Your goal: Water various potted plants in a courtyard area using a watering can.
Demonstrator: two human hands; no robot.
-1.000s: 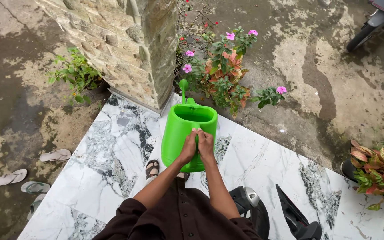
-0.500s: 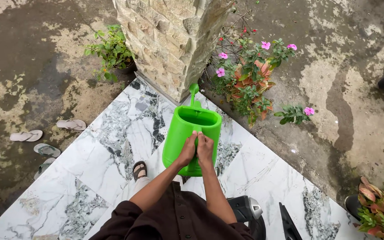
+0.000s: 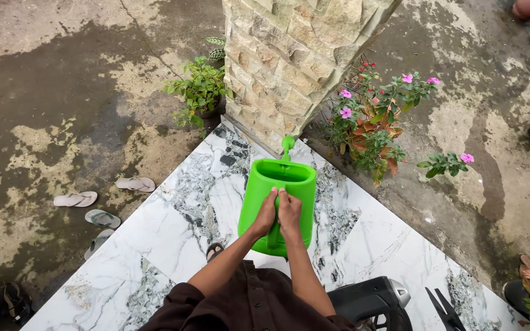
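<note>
The left hand and right hand are both gripping the handle of a green can, hanging above the marble floor. Beyond are standing a stone pillar and pink flowers.

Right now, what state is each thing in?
Watering can: held upright off the floor, top open, spout toward the pillar.
Left hand: closed on the can's handle.
Right hand: closed on the same handle.
Flowering plant: in bloom, pink flowers.
Sandals: lying loose on wet concrete.
Marble floor: looks dry.
</note>
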